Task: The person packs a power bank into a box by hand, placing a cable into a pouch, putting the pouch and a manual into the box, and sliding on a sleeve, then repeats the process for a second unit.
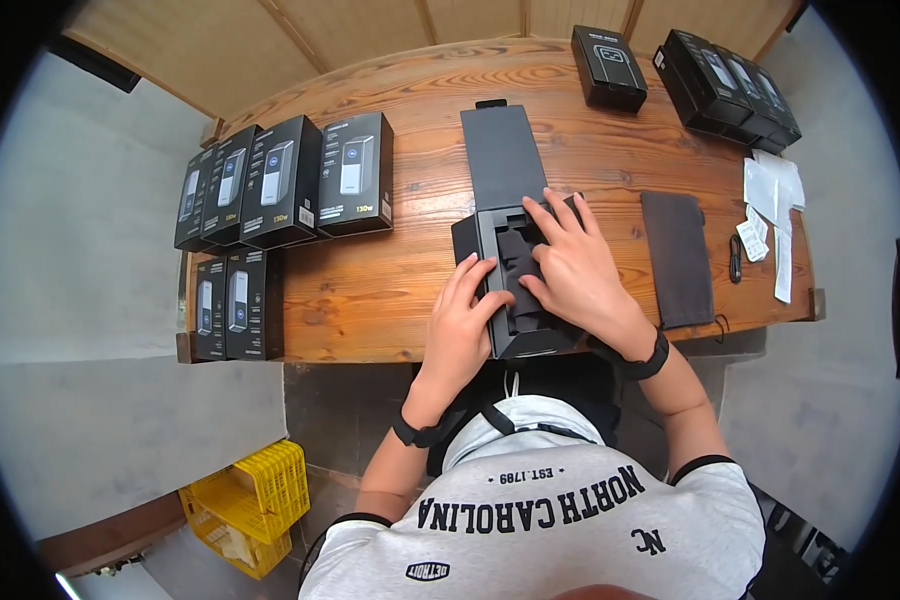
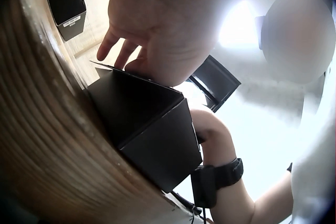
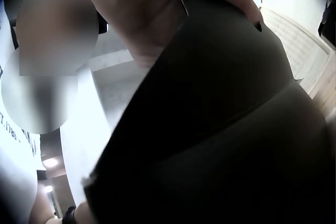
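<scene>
A black box stands at the table's near edge with its long lid folded back away from the person. Inside it lies a dark, shaped piece, partly covered by the hands; what it is cannot be told. The left hand rests at the box's left rim, fingers extended along it and thumb reaching in onto the dark piece. From the right, the right hand reaches over the box, its longer fingers spread at the far right rim and its thumb and a bent finger pressing inside. A side flap sits under the right hand.
Several printed black boxes stand at the left. More boxes and a single box are at the back right. A dark grey pouch, a coiled cable and white wrappers lie to the right. Yellow crates sit on the floor.
</scene>
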Available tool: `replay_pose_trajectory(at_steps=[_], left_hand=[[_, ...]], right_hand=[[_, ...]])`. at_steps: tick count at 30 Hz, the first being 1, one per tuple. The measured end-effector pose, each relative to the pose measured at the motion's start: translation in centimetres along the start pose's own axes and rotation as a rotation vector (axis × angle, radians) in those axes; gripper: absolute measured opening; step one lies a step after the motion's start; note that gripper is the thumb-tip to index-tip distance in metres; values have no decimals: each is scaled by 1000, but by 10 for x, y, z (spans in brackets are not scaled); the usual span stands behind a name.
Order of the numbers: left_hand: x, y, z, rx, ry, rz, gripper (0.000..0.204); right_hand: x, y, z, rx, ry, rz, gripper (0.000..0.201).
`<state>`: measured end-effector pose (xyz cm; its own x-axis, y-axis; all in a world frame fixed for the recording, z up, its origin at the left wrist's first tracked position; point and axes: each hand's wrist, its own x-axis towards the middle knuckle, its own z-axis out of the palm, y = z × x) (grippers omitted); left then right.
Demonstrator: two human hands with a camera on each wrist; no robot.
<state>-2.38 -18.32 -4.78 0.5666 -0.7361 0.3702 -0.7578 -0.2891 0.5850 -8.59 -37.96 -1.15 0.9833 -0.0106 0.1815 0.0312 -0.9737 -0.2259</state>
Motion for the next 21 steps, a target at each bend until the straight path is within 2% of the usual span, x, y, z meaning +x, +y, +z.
replay_pose_trajectory(at_steps=[2, 4, 5, 7, 9, 11, 12, 14, 15, 16, 17, 18, 19, 20, 21], left_hand=[[0, 0, 0, -16, 5, -5, 38], [1, 0, -1, -31, 12, -6, 37], [0, 0, -3, -28, -6, -10, 33], [3, 1, -8, -26, -18, -17, 30], [8, 6, -14, -135, -13, -148, 26], [17, 9, -22, -190, -26, -154, 32], [22, 14, -27, -329, -38, -131, 32], [28, 12, -29, -565, -72, -79, 27], [27, 13, -29, -565, -73, -78, 27], [26, 17, -28, -776, -42, -199, 23], [28, 22, -28, -986, -10, -323, 19], [34, 29, -31, -1043, 84, -314, 14], [34, 29, -32, -1041, 81, -312, 14], [34, 30, -35, -983, 106, -345, 13], [34, 31, -37, -925, 130, -376, 13]], right_hand=[[-5, 4, -2, 5, -7, 5, 31], [-9, 9, -5, 332, 140, 41, 22], [-12, 11, -8, 328, 140, 37, 22], [-18, 15, -14, 809, 202, 198, 20], [-27, 13, -18, 854, 260, 197, 23], [-35, 10, -28, 1456, 264, 365, 25], [-38, 16, -26, 1465, 206, 286, 31], [-39, 7, -27, 1457, 198, 318, 32], [-39, 1, -29, 1448, 193, 350, 34], [-37, -4, -30, 1444, 177, 385, 42], [-36, -8, -29, 1445, 180, 384, 42], [-34, -12, -27, 1398, 210, 399, 47], [-34, -14, -24, 1351, 239, 415, 52], [-34, -11, -23, 1201, 193, 425, 63], [-33, -12, -23, 1202, 196, 425, 63]])
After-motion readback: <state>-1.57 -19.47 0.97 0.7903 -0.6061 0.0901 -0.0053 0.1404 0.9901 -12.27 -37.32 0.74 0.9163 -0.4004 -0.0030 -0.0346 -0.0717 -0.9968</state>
